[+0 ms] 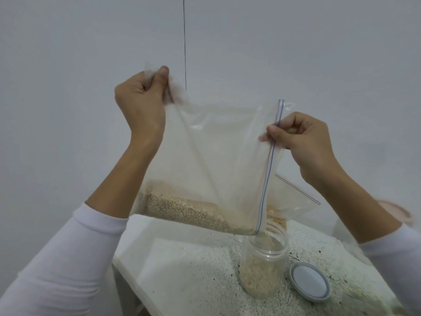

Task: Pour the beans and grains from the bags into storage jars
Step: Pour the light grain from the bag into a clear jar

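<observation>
Plain white wall behind speckled bench (193,258), left hand (140,103) pinching clear bag (216,156) corner up high, right hand (303,142) pinching its zip edge, grains tipping into open jar (264,265), lid (309,281) beside it

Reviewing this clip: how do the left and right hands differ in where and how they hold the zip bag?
The left hand is raised higher and grips a bunched closed corner of the zip bag in a fist; the right hand sits lower and pinches the blue zip strip between thumb and fingers. The left is at the bag's upper end, the right at its mouth side, which slants down to the jar. Both hold the same bag, clear of the table.
</observation>
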The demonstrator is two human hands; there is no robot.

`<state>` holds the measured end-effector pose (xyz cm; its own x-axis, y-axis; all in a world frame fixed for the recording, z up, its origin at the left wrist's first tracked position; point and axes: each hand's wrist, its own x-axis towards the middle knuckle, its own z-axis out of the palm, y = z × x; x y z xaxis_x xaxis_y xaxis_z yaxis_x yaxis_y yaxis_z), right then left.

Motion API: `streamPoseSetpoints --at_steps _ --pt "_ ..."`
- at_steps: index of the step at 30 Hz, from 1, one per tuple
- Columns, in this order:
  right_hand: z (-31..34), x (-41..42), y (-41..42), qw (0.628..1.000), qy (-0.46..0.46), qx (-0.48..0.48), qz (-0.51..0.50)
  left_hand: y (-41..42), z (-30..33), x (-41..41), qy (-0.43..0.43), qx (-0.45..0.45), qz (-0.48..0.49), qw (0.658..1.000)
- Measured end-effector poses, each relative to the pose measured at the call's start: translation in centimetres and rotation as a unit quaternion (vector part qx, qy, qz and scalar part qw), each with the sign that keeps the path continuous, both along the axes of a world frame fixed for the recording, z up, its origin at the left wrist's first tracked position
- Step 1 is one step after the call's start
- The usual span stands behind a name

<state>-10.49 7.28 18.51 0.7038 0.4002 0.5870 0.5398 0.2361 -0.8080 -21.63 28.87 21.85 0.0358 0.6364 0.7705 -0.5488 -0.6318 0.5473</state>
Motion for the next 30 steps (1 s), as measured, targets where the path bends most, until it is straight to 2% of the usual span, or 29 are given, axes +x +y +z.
streamPoseSetpoints --at_steps 3,9,18,22,26,30 --pt "0.1 -0.1 0.1 1.000 0.003 -0.007 0.007 -0.2 -0.3 0.2 0.002 0.009 -0.030 0.999" --pt "-0.2 -0.1 0.3 1.000 0.008 -0.007 0.003 -0.5 -0.7 0.2 0.014 0.020 -0.023 0.999" --pt "-0.2 -0.4 0.4 0.998 0.009 0.056 -0.013 0.3 -0.5 -0.3 -0.002 0.019 0.047 0.999" --pt "-0.2 -0.6 0.6 1.000 -0.007 0.009 -0.002 0.6 -0.6 -0.1 -0.001 0.031 0.025 0.999" --pt "-0.4 -0.6 0.5 0.999 -0.001 0.042 -0.016 0.7 -0.7 -0.4 -0.001 0.025 0.058 0.998" --pt "-0.2 -0.7 0.3 1.000 -0.008 0.027 -0.003 0.7 -0.6 -0.5 -0.010 0.033 0.044 0.998"
